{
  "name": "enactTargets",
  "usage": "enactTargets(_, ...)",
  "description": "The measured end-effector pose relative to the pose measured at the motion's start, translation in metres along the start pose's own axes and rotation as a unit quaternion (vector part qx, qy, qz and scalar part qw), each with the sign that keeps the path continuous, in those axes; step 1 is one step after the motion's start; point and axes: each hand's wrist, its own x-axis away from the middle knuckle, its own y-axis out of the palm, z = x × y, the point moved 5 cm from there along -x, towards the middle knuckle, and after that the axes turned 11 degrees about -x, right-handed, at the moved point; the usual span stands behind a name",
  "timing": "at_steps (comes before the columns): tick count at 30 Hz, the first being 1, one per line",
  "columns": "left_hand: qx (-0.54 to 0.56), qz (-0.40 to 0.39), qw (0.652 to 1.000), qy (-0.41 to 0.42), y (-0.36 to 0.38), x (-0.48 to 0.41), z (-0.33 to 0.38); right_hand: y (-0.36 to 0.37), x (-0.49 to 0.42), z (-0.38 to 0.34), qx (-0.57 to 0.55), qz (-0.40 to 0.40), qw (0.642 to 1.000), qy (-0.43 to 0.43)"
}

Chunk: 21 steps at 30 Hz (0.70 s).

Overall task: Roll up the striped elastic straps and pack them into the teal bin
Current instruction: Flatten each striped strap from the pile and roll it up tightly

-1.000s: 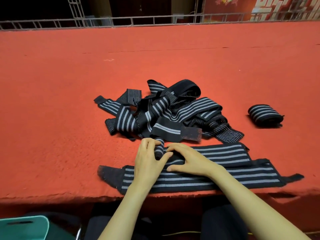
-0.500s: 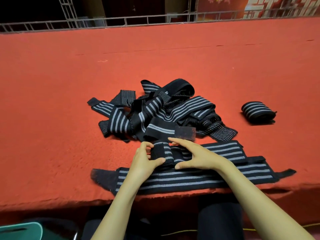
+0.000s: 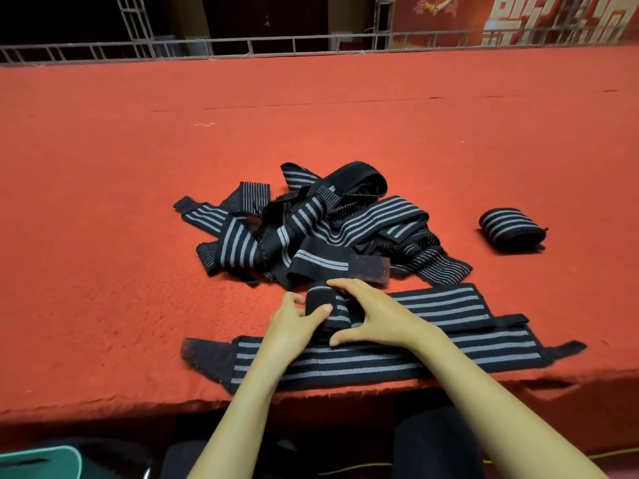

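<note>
A black strap with grey stripes lies near the front of the red carpeted table, its left end wound into a small roll. My left hand grips the roll from the left, thumb on top. From the right, my right hand curls over the same roll, and the strap's flat tail runs off to the right. A second flat strap lies along the table's front edge. Behind sits a tangled pile of straps. One finished roll rests at the right. The teal bin shows at the bottom left, below the table.
The red carpeted table stretches far back to a metal railing. Its front edge runs just below the flat strap. My dark-clothed legs are under the table.
The roll in my hands has grown thicker as both hands wound it rightward along the strap. The camera tilted slightly; the pile and the finished roll stayed put.
</note>
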Motion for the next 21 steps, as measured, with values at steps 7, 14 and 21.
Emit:
enactTargets(7, 0.007, 0.024, 1.000, 0.007, 0.006, -0.002, 0.011, -0.001, 0.009, 0.007, -0.004, -0.024, 0.999, 0.022)
enactTargets(14, 0.032, 0.082, 0.996, -0.021, -0.035, 0.003, -0.021, 0.025, -0.015, -0.014, -0.028, -0.072, 0.997, 0.022)
enactTargets(21, -0.136, 0.207, 0.967, 0.062, -0.043, 0.021, -0.012, 0.035, -0.024, -0.024, 0.035, -0.050, 0.998, -0.011)
